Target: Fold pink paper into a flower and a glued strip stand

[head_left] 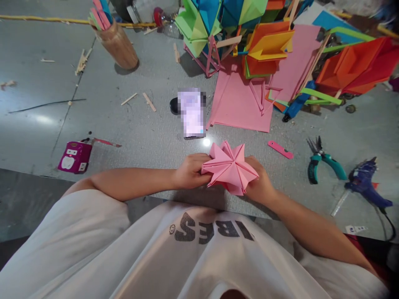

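Note:
A pink folded-paper star (232,164) with several pointed arms is held between my two hands at the table's near edge. My left hand (195,171) is closed on its left side, fingers curled around a point. At the right side, my right hand (260,182) grips the star from behind and below; its fingers are mostly hidden by the paper. Just beyond the star lies a phone (192,112) with a lit, blurred screen. To the right of my right hand rests a pink folding cutter (280,150).
Teal-handled pliers (324,160) and a blue glue gun (368,180) lie at right. Pink paper sheets (240,112) and colourful folded-paper models (268,45) fill the back right. A bamboo cup (118,45) of paper strips stands back left; a purple box (75,157) sits near left.

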The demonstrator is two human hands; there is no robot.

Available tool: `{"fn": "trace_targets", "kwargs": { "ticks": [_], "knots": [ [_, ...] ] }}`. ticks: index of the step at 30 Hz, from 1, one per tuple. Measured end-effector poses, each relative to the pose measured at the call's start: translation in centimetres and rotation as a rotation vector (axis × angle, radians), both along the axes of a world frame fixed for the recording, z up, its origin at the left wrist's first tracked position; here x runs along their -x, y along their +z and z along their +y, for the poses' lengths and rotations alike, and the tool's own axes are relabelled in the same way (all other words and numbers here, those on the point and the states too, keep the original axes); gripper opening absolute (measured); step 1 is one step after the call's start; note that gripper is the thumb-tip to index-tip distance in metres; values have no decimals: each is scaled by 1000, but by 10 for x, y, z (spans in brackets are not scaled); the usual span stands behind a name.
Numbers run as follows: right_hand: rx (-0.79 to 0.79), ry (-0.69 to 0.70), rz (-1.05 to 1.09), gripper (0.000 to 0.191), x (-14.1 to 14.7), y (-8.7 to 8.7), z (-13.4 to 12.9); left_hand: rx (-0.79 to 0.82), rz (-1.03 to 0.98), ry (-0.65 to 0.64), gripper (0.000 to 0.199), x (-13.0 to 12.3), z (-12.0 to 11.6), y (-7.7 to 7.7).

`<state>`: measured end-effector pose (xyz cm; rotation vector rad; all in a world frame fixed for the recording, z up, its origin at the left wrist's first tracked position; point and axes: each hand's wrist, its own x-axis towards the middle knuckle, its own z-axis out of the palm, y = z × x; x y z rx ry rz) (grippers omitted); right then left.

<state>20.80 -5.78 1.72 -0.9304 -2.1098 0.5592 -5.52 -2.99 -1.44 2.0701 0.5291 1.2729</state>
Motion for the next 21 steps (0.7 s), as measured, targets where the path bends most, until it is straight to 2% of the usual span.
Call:
{"fn": "trace_targets", "kwargs": {
  "ticks": [3,7,11,16,21],
  "knots": [
    [24,5,-11,36,-1,1,2,7,1,5,32,0,0,-1],
    [118,38,-56,26,-4,6,4,4,33,-13,28,2,-1,-3],
    [186,33,-69,26,-8,5,3,3,27,-32,24,1,-1,-2],
    [135,33,-85,28,-9,-1,3,-9,40,-30,21,0,0,1],
    [86,31,-51,26,-7,-1,4,-27,56,-26,23,-2,2,-3]
  ]
}}
